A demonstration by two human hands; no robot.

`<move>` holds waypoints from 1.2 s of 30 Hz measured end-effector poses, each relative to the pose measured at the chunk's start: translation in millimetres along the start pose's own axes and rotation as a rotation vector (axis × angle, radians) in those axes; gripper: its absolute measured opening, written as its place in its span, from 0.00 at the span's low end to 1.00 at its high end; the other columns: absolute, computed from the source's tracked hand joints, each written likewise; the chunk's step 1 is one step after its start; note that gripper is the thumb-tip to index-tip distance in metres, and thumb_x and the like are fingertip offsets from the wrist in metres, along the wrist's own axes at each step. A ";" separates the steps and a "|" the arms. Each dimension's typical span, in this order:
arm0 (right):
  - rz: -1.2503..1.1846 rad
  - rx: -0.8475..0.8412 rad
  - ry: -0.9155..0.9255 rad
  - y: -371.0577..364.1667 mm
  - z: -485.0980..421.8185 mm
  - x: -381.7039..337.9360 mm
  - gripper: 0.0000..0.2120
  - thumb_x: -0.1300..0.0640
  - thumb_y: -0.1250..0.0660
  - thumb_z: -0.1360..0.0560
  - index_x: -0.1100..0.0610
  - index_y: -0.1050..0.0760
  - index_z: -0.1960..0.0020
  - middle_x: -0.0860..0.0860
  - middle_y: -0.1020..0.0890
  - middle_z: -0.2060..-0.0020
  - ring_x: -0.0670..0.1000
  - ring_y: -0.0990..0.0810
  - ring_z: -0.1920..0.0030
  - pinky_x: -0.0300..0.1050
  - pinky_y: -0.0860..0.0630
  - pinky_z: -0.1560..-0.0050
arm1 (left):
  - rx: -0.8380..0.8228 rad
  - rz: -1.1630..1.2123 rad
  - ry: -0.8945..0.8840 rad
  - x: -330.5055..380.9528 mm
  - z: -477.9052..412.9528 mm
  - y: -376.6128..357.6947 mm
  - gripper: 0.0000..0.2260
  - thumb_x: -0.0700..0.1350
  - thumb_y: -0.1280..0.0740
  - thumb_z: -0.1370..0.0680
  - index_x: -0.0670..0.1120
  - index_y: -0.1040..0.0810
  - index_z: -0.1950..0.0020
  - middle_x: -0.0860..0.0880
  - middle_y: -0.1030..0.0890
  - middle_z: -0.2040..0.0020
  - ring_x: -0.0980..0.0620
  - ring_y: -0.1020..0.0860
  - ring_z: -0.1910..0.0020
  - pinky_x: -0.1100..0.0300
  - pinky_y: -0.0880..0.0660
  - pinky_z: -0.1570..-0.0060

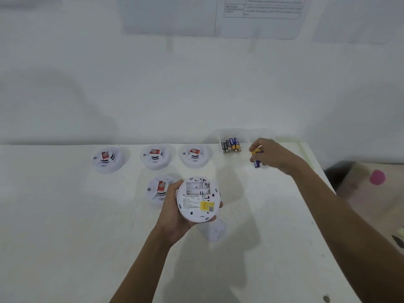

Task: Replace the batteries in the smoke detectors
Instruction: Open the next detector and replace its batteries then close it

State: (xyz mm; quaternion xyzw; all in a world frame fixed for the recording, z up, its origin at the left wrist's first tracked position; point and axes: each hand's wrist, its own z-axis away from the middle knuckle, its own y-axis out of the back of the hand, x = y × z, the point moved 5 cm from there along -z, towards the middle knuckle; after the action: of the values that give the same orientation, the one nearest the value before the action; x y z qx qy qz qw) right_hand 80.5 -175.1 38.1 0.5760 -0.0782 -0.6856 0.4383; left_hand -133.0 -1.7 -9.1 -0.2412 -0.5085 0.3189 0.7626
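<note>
Standing by the white surface [87, 237], I try the writing first, and little of it gives way. The sheet on the wall [262, 7] carries a ruled table of print too blurred to read. On one blue cell among the spare batteries [231, 145], lined up in a clear tray [220, 136] at the back edge, I can just make out what looks like "CELL". The left hand [172, 206] grips the smoke detector [197, 200] by its rim, just above the surface near the middle, with the underside turned up. It is a round white disc with an open battery bay showing bare ribbed slots, several lines of small black print I cannot read, and a yellow sticker [206, 206] with a dark square code at its corner. A white part [215, 231] lies on the surface just under it. The right hand [270, 153] hovers beside the tray, its fingertips pinching a blue-and-yellow battery [256, 158], maybe two; the blur hides which. Four more detectors sit dome-up, each with a red label: three in a row [108, 159] [155, 157] [194, 156] and one [158, 191] partly behind the left hand.
</note>
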 end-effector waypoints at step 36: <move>0.274 0.483 0.154 27.6 -120.8 33.7 0.10 0.63 0.39 0.25 0.60 0.22 0.48 0.57 0.18 0.52 0.57 0.20 0.51 0.47 0.25 0.50 | 0.063 -0.001 -0.006 -2.1 -49.0 18.0 0.31 0.61 0.26 0.40 0.46 0.19 0.41 0.36 0.22 0.38 0.32 0.23 0.41 0.42 0.24 0.47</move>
State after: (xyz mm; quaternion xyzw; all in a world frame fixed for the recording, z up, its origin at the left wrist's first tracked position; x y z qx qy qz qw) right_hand 199.9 -167.1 -8.4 0.6980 -0.2829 -0.5358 0.3818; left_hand -92.3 6.9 -40.8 -0.2161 -0.5005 0.3350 0.7685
